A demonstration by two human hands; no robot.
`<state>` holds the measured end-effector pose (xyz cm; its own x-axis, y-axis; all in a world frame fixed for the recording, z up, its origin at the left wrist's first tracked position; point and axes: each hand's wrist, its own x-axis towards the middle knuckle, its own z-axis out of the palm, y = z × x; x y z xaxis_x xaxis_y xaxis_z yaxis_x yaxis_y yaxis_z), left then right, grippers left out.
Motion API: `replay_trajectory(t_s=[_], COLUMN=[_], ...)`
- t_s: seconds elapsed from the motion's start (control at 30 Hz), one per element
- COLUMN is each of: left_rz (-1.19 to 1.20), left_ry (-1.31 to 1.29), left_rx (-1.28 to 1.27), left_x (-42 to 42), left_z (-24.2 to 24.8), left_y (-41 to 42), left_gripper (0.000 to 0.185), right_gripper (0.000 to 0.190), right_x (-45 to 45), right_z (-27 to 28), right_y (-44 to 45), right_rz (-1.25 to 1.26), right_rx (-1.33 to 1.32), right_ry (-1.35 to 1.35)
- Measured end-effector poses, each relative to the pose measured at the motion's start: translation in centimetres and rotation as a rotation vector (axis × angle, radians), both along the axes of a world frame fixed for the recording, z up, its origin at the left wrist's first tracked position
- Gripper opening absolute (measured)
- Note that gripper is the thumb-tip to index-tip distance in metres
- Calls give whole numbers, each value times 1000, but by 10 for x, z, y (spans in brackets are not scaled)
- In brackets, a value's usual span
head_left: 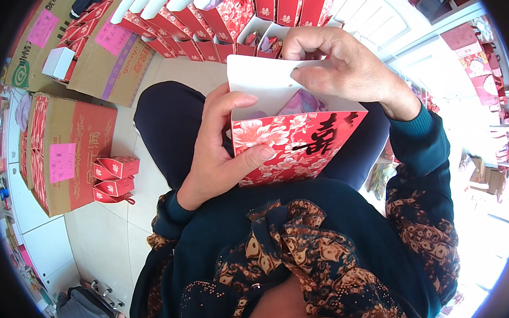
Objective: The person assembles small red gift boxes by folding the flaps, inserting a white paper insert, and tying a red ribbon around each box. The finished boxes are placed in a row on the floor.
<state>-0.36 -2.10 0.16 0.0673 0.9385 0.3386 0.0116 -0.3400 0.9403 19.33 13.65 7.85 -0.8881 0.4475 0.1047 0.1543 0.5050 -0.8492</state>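
A red paper gift bag point(275, 147) with white blossoms and a black double-happiness character stands open-topped over my lap. My left hand point(226, 149) grips its left side, thumb on the printed front and fingers at the rim. At the bag's back wall is my right hand point(336, 64), its thumb inside against the white lining beside small punched holes and its fingers curled over the back edge. Within the bag lies a purple marbled item point(302, 102), partly hidden by the front wall. Whether the right fingers also hold a small thing, such as a cord, cannot be told.
Rows of open red bags point(225, 20), some filled, stand on the tiled floor ahead. Cardboard cartons point(85, 142) with pink notes are at the left, beside small red boxes point(116, 168). Shelves with red goods point(476, 67) line the right. Another person point(85, 314) is at the lower left.
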Motion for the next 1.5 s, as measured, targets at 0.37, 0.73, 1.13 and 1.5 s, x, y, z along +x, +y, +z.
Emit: replay_trajectory(t_s=[0.37,0.73,1.13,1.5], left_rz=[4,95,381,447], left_ry=[-160,-104,-171,-107], left_rx=[-111,-186,78,193], left_x=[-2,4,1,-1], left_z=[-5,-24,-37,-23], left_y=[-5,-15,-7,-5], left_gripper=[62,81,76,44], right_gripper=[65,99,75,32], right_x=[23,25,8,-8], right_z=[-29,-118,-77,-68], right_y=[4,-103,-83,-75], right_rz=[-82,-370,-447,-535], right_rx=[-327,-532,-50,165], right_ry=[254,418,604,755])
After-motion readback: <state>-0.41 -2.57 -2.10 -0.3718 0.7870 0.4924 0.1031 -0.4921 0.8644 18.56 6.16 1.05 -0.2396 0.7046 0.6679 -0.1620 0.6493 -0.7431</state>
